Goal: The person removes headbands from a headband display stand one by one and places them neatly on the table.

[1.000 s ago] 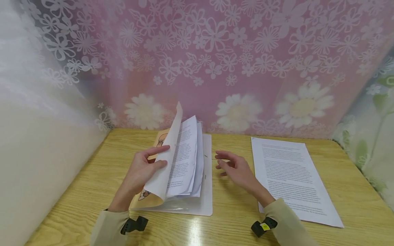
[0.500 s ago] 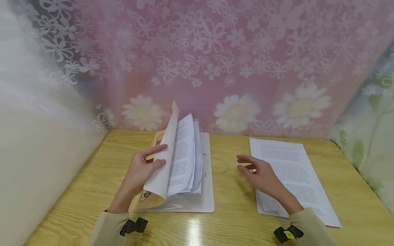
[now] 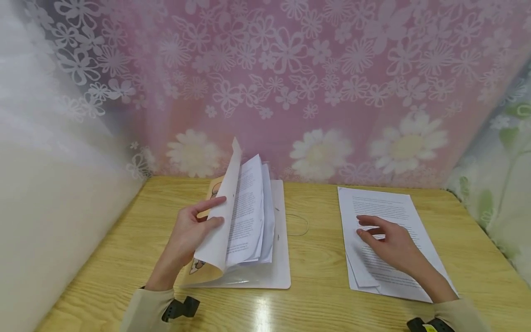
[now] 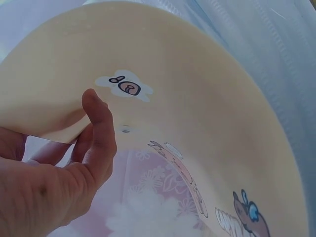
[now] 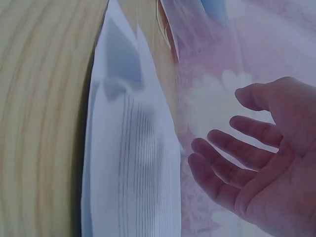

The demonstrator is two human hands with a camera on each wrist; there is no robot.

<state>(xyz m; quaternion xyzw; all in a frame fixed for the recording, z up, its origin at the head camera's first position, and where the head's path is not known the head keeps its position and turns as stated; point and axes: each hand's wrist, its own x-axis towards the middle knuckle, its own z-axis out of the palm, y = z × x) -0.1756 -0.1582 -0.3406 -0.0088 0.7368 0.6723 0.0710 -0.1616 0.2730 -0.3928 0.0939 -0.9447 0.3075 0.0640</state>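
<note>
Your folder (image 3: 283,263), lower centre, cream cartoon cover (image 3: 217,242) raised and bowed, printed sheets (image 3: 249,212) within, printed stack (image 3: 381,207), lower right.

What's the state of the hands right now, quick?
Left hand: closed, holding the bent orange-and-white cartoon-printed folder cover.
Right hand: open, fingers relaxed, holding nothing, over the white printed paper sheets.

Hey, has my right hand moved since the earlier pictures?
Yes: your right hand has moved rightward, away from the folder, and is now over the printed sheets.
</note>
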